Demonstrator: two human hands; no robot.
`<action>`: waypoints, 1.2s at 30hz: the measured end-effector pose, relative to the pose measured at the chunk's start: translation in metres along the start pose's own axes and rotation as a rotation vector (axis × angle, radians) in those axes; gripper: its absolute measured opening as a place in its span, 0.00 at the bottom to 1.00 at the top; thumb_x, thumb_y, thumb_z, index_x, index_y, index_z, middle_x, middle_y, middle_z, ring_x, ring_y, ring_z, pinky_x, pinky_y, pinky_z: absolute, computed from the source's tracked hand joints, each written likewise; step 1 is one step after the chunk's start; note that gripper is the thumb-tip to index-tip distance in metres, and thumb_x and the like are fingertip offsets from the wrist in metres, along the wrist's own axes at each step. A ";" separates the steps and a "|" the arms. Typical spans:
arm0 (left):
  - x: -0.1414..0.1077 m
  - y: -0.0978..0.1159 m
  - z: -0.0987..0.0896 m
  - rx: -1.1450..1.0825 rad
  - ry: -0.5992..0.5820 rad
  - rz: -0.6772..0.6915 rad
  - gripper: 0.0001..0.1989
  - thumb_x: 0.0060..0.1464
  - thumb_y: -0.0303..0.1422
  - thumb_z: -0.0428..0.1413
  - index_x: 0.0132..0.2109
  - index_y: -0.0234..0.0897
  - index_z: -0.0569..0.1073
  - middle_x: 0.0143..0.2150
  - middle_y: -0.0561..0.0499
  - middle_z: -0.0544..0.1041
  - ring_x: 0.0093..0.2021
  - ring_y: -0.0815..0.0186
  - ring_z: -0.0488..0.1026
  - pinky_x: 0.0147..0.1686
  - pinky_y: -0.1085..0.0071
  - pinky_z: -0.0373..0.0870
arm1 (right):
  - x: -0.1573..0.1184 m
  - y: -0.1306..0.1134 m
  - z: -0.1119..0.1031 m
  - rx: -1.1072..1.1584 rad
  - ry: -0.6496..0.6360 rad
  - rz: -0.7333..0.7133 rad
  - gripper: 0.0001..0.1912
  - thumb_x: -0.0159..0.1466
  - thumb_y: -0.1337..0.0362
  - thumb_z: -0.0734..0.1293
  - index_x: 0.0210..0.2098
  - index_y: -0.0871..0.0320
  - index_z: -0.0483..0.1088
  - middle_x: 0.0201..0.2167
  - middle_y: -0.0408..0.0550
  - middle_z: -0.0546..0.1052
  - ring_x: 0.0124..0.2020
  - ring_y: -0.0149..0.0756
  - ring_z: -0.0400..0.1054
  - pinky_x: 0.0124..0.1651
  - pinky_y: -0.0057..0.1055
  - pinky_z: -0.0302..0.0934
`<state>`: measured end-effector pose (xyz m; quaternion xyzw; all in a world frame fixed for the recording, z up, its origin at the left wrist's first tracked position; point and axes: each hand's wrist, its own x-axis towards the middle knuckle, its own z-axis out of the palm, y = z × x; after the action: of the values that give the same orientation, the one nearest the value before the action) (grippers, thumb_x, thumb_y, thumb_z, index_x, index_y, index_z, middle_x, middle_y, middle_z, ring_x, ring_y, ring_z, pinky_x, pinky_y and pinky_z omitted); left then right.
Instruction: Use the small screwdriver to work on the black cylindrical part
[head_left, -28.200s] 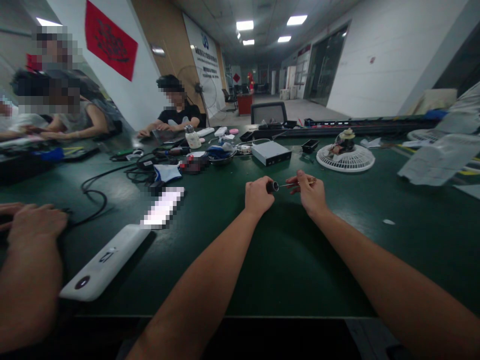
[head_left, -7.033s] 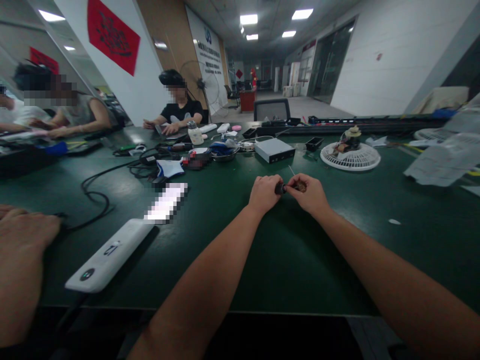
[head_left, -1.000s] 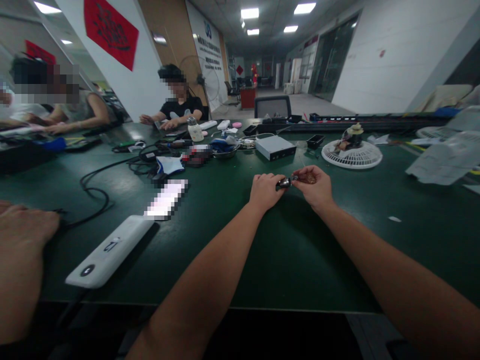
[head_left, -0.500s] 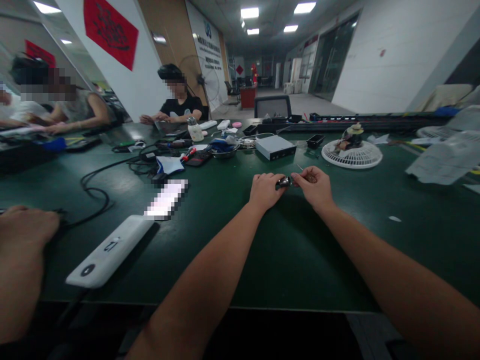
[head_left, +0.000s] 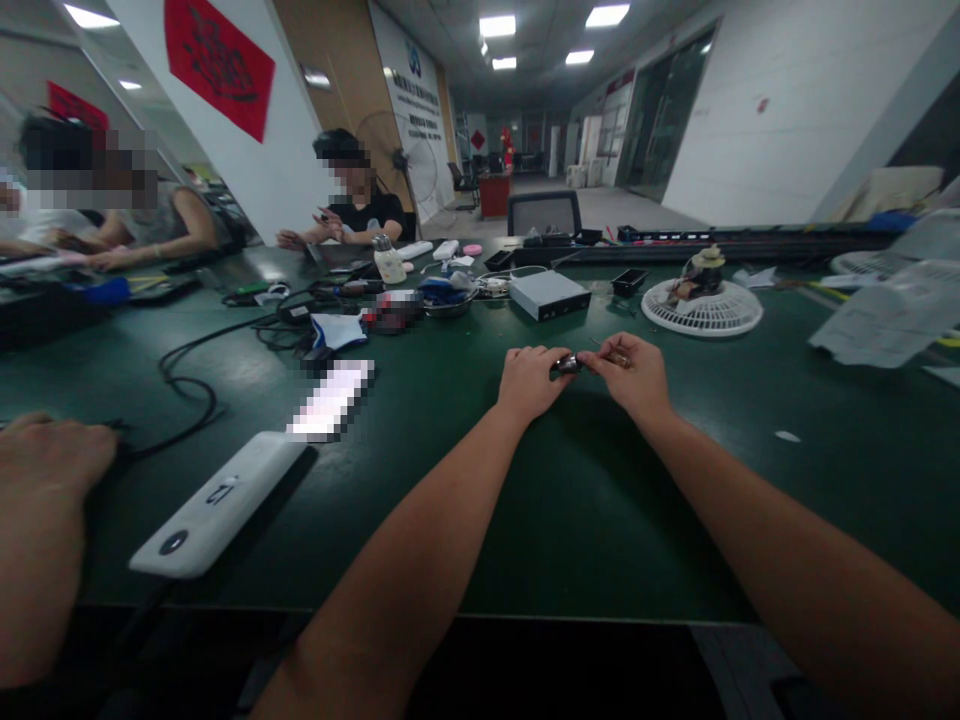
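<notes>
My left hand [head_left: 529, 388] is closed round a small shiny dark metal cylinder [head_left: 568, 364], its near end hidden by my fingers. Thumb and forefinger of my right hand [head_left: 634, 378] pinch together against the cylinder's right end. Within the right palm a small brownish-gold part [head_left: 619, 359] shows between the fingers, too small to name. A thin pale tip [head_left: 595, 341] pokes out above that hand. Both hands hover low over the green table [head_left: 585, 520].
A silver box-shaped drive [head_left: 551, 296], a black tray [head_left: 630, 282] and a white fan grille with motor [head_left: 701, 308] stand beyond my hands. To the left lie a phone [head_left: 331, 400], a white power bank [head_left: 217, 505] and cables. Another person's hand [head_left: 56, 460] rests far left.
My right fingertips have closed in on the cylinder's end, covering the small gap seen before. My left hand stays almost still. A person across the table has raised a hand.
</notes>
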<state>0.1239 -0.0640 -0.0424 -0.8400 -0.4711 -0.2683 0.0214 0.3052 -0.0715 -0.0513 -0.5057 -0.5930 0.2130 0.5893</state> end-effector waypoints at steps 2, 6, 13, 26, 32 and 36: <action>0.000 0.000 0.000 0.002 0.002 0.005 0.16 0.60 0.43 0.56 0.54 0.46 0.73 0.46 0.51 0.78 0.48 0.59 0.71 0.49 0.61 0.59 | 0.000 0.000 0.000 -0.014 -0.002 -0.003 0.13 0.54 0.56 0.75 0.27 0.54 0.68 0.21 0.43 0.76 0.25 0.38 0.72 0.27 0.33 0.63; 0.001 0.000 0.000 0.006 -0.009 -0.002 0.16 0.61 0.43 0.56 0.54 0.47 0.73 0.46 0.51 0.78 0.48 0.59 0.71 0.49 0.61 0.59 | -0.001 0.001 0.002 -0.017 -0.013 -0.019 0.11 0.52 0.60 0.75 0.28 0.54 0.68 0.25 0.44 0.79 0.28 0.40 0.74 0.32 0.35 0.66; 0.000 0.000 -0.001 0.007 -0.010 -0.018 0.16 0.61 0.43 0.55 0.53 0.46 0.73 0.46 0.50 0.78 0.48 0.58 0.71 0.48 0.61 0.59 | -0.002 0.002 0.008 0.079 -0.041 -0.040 0.15 0.51 0.65 0.75 0.32 0.53 0.65 0.36 0.48 0.82 0.37 0.42 0.78 0.42 0.39 0.70; 0.000 -0.001 0.000 0.019 -0.008 -0.007 0.15 0.61 0.43 0.54 0.52 0.47 0.74 0.45 0.50 0.78 0.47 0.58 0.71 0.49 0.60 0.59 | -0.005 -0.003 0.006 0.116 -0.083 -0.043 0.13 0.53 0.64 0.75 0.31 0.54 0.66 0.34 0.47 0.82 0.37 0.42 0.77 0.42 0.40 0.70; 0.000 -0.002 0.001 0.019 -0.007 0.003 0.15 0.62 0.41 0.53 0.53 0.47 0.74 0.45 0.49 0.77 0.47 0.57 0.70 0.48 0.59 0.58 | -0.005 0.000 0.008 0.179 -0.092 -0.034 0.13 0.53 0.68 0.73 0.32 0.53 0.65 0.35 0.47 0.82 0.39 0.42 0.78 0.47 0.41 0.70; 0.000 -0.003 0.002 0.015 -0.006 0.015 0.15 0.61 0.41 0.54 0.53 0.47 0.74 0.44 0.50 0.78 0.46 0.57 0.71 0.48 0.59 0.58 | -0.003 0.001 0.008 0.205 -0.110 -0.017 0.13 0.52 0.69 0.73 0.32 0.54 0.65 0.33 0.46 0.82 0.38 0.42 0.78 0.46 0.41 0.70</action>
<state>0.1222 -0.0615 -0.0445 -0.8442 -0.4667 -0.2622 0.0282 0.2977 -0.0710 -0.0554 -0.4254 -0.6038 0.2950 0.6062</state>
